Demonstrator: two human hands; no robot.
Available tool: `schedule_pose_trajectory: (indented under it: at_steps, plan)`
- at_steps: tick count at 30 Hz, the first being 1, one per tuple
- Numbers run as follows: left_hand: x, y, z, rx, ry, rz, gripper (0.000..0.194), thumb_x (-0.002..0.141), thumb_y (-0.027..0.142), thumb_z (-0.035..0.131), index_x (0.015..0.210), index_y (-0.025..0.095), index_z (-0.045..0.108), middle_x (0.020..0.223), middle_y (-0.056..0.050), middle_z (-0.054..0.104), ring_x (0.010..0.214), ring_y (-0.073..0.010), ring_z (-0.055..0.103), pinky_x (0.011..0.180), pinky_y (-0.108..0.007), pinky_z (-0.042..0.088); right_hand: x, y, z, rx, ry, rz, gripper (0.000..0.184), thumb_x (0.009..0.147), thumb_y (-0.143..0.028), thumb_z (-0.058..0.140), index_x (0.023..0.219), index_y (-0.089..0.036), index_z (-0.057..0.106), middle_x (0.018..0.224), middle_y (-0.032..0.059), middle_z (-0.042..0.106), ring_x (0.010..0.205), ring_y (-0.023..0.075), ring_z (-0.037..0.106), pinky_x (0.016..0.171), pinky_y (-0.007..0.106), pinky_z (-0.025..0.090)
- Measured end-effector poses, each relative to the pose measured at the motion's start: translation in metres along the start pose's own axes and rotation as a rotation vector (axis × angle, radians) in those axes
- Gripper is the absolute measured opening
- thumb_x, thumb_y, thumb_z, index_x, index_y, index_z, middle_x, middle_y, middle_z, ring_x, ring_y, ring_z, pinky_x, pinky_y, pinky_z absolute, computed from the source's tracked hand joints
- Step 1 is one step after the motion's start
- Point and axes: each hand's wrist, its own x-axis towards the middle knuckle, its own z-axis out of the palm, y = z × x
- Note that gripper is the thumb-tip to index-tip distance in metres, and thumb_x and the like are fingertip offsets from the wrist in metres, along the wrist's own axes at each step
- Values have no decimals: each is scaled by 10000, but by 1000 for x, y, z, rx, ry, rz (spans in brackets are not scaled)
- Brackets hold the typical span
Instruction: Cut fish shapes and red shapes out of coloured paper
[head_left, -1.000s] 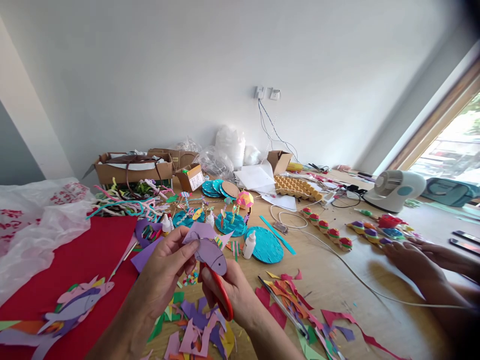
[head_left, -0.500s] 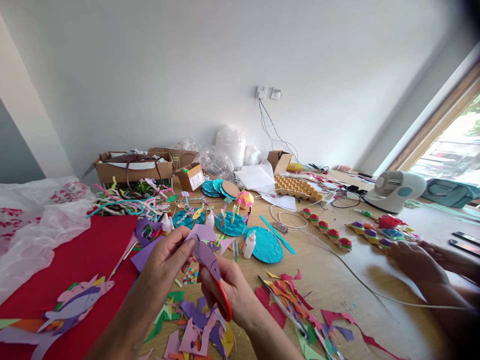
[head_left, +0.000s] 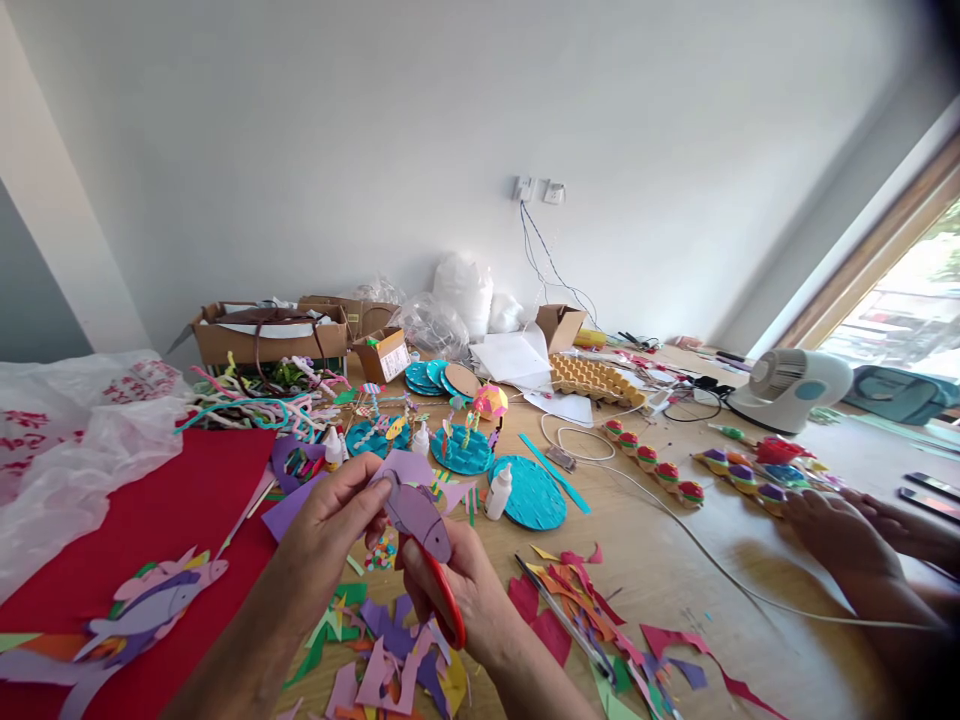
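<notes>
Between finger and thumb, my left hand (head_left: 349, 510) pinches a piece of lilac paper with a fish outline (head_left: 418, 517) drawn and partly cut on it. My right hand (head_left: 457, 580) is closed round red-handled scissors (head_left: 444, 600); their blades are hidden behind the paper fish. Below both hands lies a heap of coloured paper scraps (head_left: 397, 655). Off to the left, a pile of cut-out paper fish (head_left: 150, 610) rests on a red sheet (head_left: 217, 500).
Glue bottle (head_left: 499, 490) and a blue-painted disc (head_left: 534, 492) stand beyond my hands. A co-worker's hands (head_left: 840, 530) rest at the right near painted egg-carton strips (head_left: 739, 475). A white cable (head_left: 690, 520) crosses the table; a fan (head_left: 795, 385) stands behind.
The paper fish has turned slightly, so its head end sits further right and more of its body faces me. Both hands stay in nearly the same place.
</notes>
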Motion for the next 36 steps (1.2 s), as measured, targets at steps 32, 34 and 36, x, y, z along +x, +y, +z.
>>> schedule_pose_trajectory:
  at_steps: [32,34,36]
  plan:
    - [-1,4,3,130,7,28,240,879,331,497,668,218,519,583,54,438,546,-121,381,505,-228,327,-2,5,0,-97,46,-61,505,828,-560,574,517,-177,464,451,-42,429,428,69,369,413,187,301]
    - [-2,3,2,126,-1,29,241,884,323,494,669,218,524,579,55,437,541,-119,381,502,-226,328,-2,7,1,-103,57,-67,515,825,-569,567,508,-180,450,451,-41,419,435,71,363,415,189,295]
    - [-2,3,2,120,-7,24,239,887,309,490,669,218,529,576,56,436,537,-117,383,502,-223,329,-2,8,1,-102,67,-63,502,824,-572,566,529,-183,450,451,-43,412,441,73,356,415,189,287]
